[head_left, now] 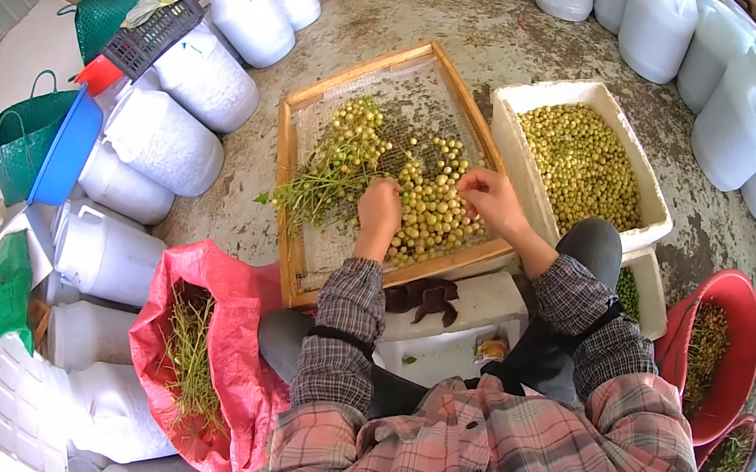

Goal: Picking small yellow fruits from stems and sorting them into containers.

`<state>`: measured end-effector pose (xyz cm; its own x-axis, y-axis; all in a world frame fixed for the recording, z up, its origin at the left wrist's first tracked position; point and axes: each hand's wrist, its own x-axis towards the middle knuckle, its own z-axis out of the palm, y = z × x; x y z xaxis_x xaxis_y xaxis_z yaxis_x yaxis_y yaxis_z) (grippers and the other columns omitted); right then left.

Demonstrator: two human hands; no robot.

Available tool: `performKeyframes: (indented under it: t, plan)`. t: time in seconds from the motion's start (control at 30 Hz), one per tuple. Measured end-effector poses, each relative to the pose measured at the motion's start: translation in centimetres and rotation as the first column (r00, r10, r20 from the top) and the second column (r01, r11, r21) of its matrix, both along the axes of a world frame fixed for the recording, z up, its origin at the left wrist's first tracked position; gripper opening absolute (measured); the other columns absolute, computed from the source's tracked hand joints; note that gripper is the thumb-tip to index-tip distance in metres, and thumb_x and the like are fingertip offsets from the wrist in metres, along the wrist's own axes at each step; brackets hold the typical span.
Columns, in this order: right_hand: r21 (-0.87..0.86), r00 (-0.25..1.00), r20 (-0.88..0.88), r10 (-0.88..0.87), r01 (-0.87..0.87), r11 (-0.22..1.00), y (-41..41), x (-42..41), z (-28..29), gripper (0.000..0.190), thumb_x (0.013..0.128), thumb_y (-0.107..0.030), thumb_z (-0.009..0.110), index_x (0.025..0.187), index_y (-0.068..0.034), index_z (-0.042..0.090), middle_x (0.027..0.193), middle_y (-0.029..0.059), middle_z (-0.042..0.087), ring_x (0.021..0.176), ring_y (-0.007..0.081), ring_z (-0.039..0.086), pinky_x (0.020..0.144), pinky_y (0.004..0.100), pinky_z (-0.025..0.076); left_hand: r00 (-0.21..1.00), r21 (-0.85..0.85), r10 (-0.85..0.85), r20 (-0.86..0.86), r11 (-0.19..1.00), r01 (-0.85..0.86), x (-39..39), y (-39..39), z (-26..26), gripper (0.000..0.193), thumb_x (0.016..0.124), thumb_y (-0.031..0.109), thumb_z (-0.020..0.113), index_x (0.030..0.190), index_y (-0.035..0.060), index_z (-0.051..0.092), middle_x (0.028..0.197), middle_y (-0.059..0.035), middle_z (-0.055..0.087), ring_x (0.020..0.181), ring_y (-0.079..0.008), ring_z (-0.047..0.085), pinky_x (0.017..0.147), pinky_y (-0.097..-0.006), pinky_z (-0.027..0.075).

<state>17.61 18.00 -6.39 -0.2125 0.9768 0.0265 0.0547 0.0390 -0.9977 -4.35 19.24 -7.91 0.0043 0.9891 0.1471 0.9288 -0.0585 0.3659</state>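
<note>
A wood-framed mesh screen (286,260) lies before me, bearing loose round yellow-green fruits (428,218) and, at its left, a heap of green stems with fruits attached (329,170). My left hand (380,208) is over the middle of the screen, fingers curled at the edge of the stems; what lies between its fingertips is hidden. At the right side of the loose fruits is my right hand (493,198), its thumb and forefinger bent close together; whether they pinch anything is too small to tell. A white foam box (654,229) full of similar fruits stands right of the screen.
A pink woven sack (159,350) of bare stems is at the left. At the right stand a red tub (746,349) of plant matter and a smaller foam box (655,292) with green fruits. White plastic barrels (165,138) line the left, translucent jugs (740,118) the right.
</note>
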Motion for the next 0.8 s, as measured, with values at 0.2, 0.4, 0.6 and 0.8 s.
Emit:
performKeyframes:
  t: [0.2, 0.4, 0.6, 0.8]
  plan:
    - [-0.172, 0.985, -0.145, 0.098, -0.123, 0.977, 0.6, -1.0, -0.9, 0.023, 0.083, -0.003, 0.056, 0.105, 0.003, 0.06, 0.066, 0.0045, 0.057, 0.05, 0.0092, 0.053, 0.047, 0.0244, 0.045, 0.851, -0.092, -0.032, 0.524, 0.991, 0.094, 2.7, -2.3, 2.3, 0.014, 0.089, 0.005, 0.053, 0.098, -0.0036, 0.06, 0.083, -0.0117, 0.063, 0.069, -0.0187, 0.062, 0.062, -0.0323, 0.052]
    - [-0.147, 0.983, -0.181, 0.04, -0.067, 0.987, 0.6, -0.9, -0.3, 0.014, 0.087, -0.007, 0.058, 0.094, 0.004, 0.064, 0.067, 0.0045, 0.058, 0.051, 0.009, 0.054, 0.045, 0.0235, 0.045, 0.571, -0.193, 0.036, 0.82, 0.957, 0.218, 4.3, -2.5, 2.1, 0.013, 0.087, -0.002, 0.051, 0.096, -0.0011, 0.061, 0.088, -0.0089, 0.063, 0.073, -0.0146, 0.062, 0.065, -0.0282, 0.053]
    - [-0.315, 0.901, -0.429, -0.066, -0.081, 0.946, 0.0, 2.8, 3.3, 0.016, 0.093, -0.014, 0.053, 0.095, 0.001, 0.058, 0.071, 0.0008, 0.051, 0.062, 0.0094, 0.049, 0.058, 0.0252, 0.046, 0.996, -0.061, 0.011, 0.091, 0.998, -0.006, -0.8, 2.6, -0.2, 0.016, 0.089, 0.004, 0.051, 0.099, 0.0037, 0.064, 0.101, -0.011, 0.065, 0.073, -0.0198, 0.062, 0.062, -0.0322, 0.052]
    - [-0.345, 0.889, -0.437, -0.139, -0.022, 0.938, 0.0, 3.5, 3.1, 0.014, 0.092, -0.012, 0.053, 0.1, 0.0, 0.056, 0.071, 0.002, 0.052, 0.06, 0.0105, 0.05, 0.057, 0.0254, 0.047, 1.0, -0.258, -0.022, -0.02, 0.966, 0.016, 0.1, 4.3, -0.4, 0.019, 0.087, 0.009, 0.053, 0.103, 0.007, 0.064, 0.107, -0.0091, 0.064, 0.078, -0.023, 0.062, 0.066, -0.0379, 0.051]
